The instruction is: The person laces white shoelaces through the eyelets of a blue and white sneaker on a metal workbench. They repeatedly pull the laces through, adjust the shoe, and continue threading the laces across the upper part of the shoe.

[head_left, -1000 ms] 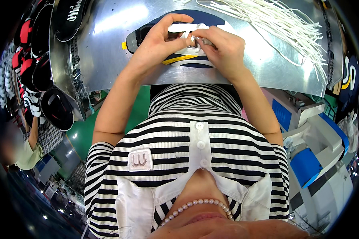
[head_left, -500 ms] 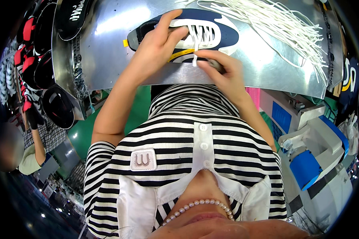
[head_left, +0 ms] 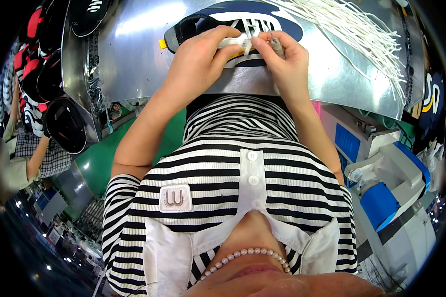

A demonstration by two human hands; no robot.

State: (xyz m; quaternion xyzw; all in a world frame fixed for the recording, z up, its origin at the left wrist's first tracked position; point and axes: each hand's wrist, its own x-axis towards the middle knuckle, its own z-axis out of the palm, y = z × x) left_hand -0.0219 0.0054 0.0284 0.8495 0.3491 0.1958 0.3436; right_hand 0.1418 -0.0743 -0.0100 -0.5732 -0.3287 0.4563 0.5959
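Observation:
A navy and white sneaker lies on its sole on the metal table, toe to the right, with white lace crossing part of its opening. My left hand is closed at the near edge of the shoe's white eyelet strip, thumb and forefinger pinching it. Close beside it, my right hand has its thumb and forefinger together at the lace. A small tool with a greyish rounded handle is gripped in that right hand; its working tip is hidden. One lace end hangs down the shoe's near side between the hands.
A large bundle of loose white laces covers the right part of the metal table. Black and red shoes stand in a row at the left, where another person's arm reaches in. A blue and white machine stands at the right.
Both my hands have moved closer together. The right hand has risen from the pulled lace end to the eyelet strip, and the left thumb and forefinger have come down onto the strip.

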